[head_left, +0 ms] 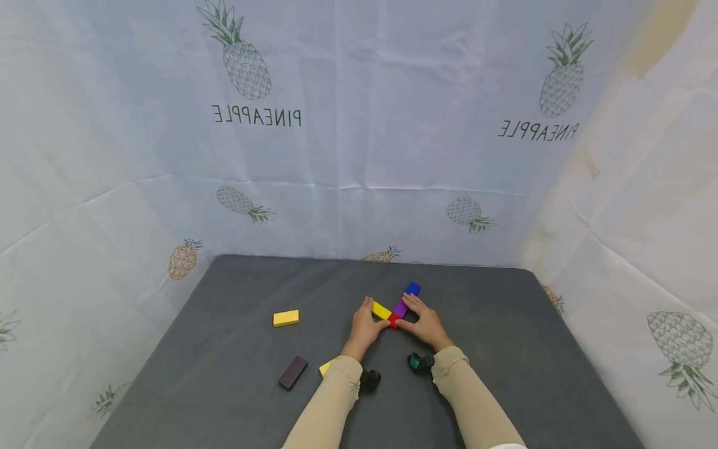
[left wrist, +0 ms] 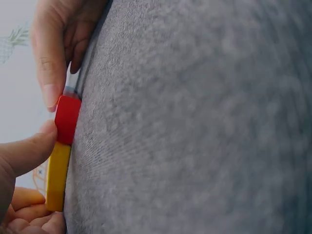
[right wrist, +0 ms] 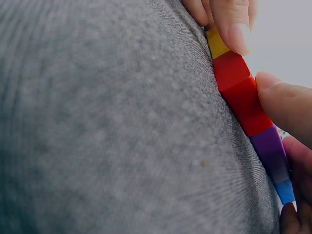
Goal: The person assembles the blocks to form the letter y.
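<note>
On the dark table, several small blocks meet end to end in a V that opens away from the person. A red block (head_left: 394, 320) forms the near corner. From it a yellow block (head_left: 381, 310) runs back to the left, and a purple block (head_left: 400, 308) then a blue block (head_left: 412, 289) run back to the right. The left hand (head_left: 364, 327) grips the yellow block, fingers behind its far end and thumb by the red joint. With its thumb on the red block, the right hand (head_left: 428, 324) holds the right row, its fingers beside the purple and blue blocks.
Left of the hands lie a loose yellow block (head_left: 286, 318) and a dark brown block (head_left: 293, 373). Another yellow block (head_left: 325, 368) is partly hidden by the left sleeve. White pineapple-print cloth (head_left: 370, 149) hangs behind the table (head_left: 241, 287) and along both sides.
</note>
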A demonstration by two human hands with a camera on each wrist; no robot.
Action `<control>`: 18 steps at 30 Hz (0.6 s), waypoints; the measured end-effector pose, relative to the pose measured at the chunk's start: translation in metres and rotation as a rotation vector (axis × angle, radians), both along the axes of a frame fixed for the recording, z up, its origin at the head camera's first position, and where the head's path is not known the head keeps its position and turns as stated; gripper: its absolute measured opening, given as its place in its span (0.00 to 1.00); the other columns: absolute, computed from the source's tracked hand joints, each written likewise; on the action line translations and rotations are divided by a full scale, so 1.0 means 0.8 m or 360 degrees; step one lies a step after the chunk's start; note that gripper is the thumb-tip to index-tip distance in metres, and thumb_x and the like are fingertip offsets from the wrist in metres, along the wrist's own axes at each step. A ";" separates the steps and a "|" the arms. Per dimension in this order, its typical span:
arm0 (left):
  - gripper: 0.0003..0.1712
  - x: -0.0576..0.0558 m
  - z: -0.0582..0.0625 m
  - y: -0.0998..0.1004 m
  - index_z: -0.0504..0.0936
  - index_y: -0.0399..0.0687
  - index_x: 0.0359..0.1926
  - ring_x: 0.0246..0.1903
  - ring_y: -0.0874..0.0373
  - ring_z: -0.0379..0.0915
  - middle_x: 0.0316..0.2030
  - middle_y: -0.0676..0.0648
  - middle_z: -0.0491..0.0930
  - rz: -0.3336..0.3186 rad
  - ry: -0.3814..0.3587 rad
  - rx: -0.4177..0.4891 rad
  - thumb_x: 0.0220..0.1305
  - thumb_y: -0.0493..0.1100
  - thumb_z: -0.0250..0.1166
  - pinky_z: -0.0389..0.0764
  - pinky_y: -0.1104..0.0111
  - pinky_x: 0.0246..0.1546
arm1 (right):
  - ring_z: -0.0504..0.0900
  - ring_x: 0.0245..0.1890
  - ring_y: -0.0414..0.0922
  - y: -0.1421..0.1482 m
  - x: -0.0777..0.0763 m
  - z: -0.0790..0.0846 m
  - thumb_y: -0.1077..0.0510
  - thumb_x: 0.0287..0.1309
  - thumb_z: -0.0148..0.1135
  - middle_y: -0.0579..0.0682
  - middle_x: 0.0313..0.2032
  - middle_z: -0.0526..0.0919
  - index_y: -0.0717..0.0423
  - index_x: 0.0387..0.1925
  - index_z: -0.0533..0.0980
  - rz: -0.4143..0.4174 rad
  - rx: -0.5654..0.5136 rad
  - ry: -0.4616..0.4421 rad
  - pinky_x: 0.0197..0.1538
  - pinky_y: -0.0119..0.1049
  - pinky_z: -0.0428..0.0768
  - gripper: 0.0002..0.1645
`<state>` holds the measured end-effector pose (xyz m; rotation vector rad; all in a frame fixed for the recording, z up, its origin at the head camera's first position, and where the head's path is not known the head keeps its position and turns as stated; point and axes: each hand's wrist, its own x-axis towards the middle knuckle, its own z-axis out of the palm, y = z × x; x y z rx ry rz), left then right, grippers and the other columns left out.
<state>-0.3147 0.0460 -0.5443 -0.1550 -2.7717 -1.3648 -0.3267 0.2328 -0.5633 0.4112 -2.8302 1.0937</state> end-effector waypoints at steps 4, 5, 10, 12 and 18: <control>0.44 0.001 0.003 -0.007 0.62 0.28 0.66 0.66 0.36 0.57 0.67 0.31 0.60 -0.0038 -0.0033 0.0076 0.55 0.44 0.71 0.61 0.48 0.65 | 0.56 0.72 0.53 -0.001 -0.002 -0.002 0.42 0.50 0.69 0.52 0.69 0.64 0.56 0.66 0.67 0.0005 -0.0011 0.0027 0.68 0.58 0.58 0.44; 0.43 0.001 0.004 -0.009 0.62 0.28 0.66 0.66 0.36 0.58 0.67 0.31 0.60 -0.0039 -0.0039 0.0111 0.55 0.43 0.71 0.61 0.48 0.65 | 0.56 0.72 0.53 -0.002 -0.002 -0.002 0.42 0.50 0.69 0.52 0.68 0.64 0.56 0.65 0.67 0.0007 -0.0014 0.0034 0.68 0.58 0.58 0.44; 0.41 0.001 0.007 -0.017 0.65 0.29 0.65 0.63 0.38 0.63 0.63 0.31 0.67 0.0014 -0.0054 0.0190 0.55 0.43 0.71 0.66 0.49 0.62 | 0.56 0.71 0.54 -0.001 -0.002 -0.004 0.42 0.50 0.69 0.52 0.69 0.63 0.56 0.66 0.67 0.0015 -0.0017 0.0048 0.68 0.60 0.58 0.44; 0.41 0.001 0.007 -0.019 0.66 0.30 0.64 0.61 0.38 0.65 0.61 0.32 0.69 0.0035 -0.0053 0.0189 0.54 0.44 0.71 0.68 0.49 0.60 | 0.56 0.71 0.54 -0.001 -0.001 -0.004 0.42 0.50 0.69 0.53 0.69 0.63 0.56 0.66 0.67 0.0014 -0.0018 0.0053 0.67 0.60 0.58 0.44; 0.40 0.004 0.012 -0.026 0.65 0.32 0.65 0.62 0.37 0.64 0.61 0.31 0.68 0.0052 -0.0059 0.0232 0.55 0.43 0.70 0.69 0.47 0.60 | 0.57 0.70 0.56 0.000 0.000 -0.003 0.41 0.50 0.69 0.55 0.69 0.63 0.57 0.66 0.67 0.0015 -0.0011 0.0058 0.67 0.61 0.59 0.45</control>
